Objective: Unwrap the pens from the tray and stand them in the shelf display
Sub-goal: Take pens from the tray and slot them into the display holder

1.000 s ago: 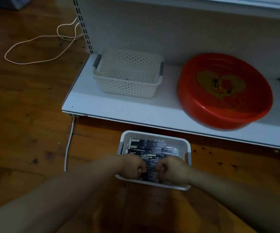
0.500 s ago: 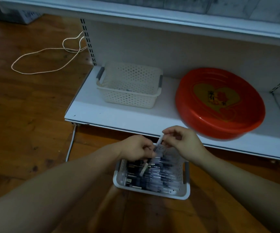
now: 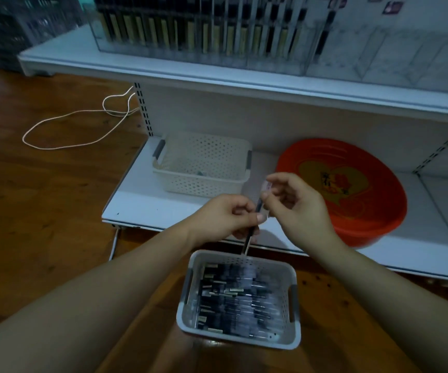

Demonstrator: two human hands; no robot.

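Your left hand [image 3: 224, 219] grips the lower half of one pen [image 3: 252, 227], fingers curled round the barrel, thumb on top. Your right hand [image 3: 295, 205] pinches the pen's upper end between thumb and forefinger, where a clear wrapper [image 3: 266, 186] shows faintly. Other right fingers loosely bent.

Pen's long axis runs steeply, near upright, tilted so the top leans right and away from you. Lower tip points down toward the far rim of the white tray [image 3: 294, 313] on the floor. Upper end points toward the shelf above. Pen held in the air above the tray, in front of the lower shelf [image 3: 136, 208] edge.

Middle of the barrel hidden inside your left fist. Wrapper blurred; cannot tell how far it is off. The tray's load of wrapped pens [image 3: 233, 297] is smeared by motion: dark barrels, pale caps, lying roughly crosswise, count not readable.

Around: a perforated white basket [image 3: 204, 181] on the lower shelf, just behind your left hand, contents hard to make out. A red round tray [image 3: 373, 211] with a heart design to its right, partly covered by your right hand. On the upper shelf a clear display case [image 3: 190, 30] with rows of upright pens, top cut off, blurred. A white cord [image 3: 64, 122] loops on the wooden floor [image 3: 42, 197] at left.
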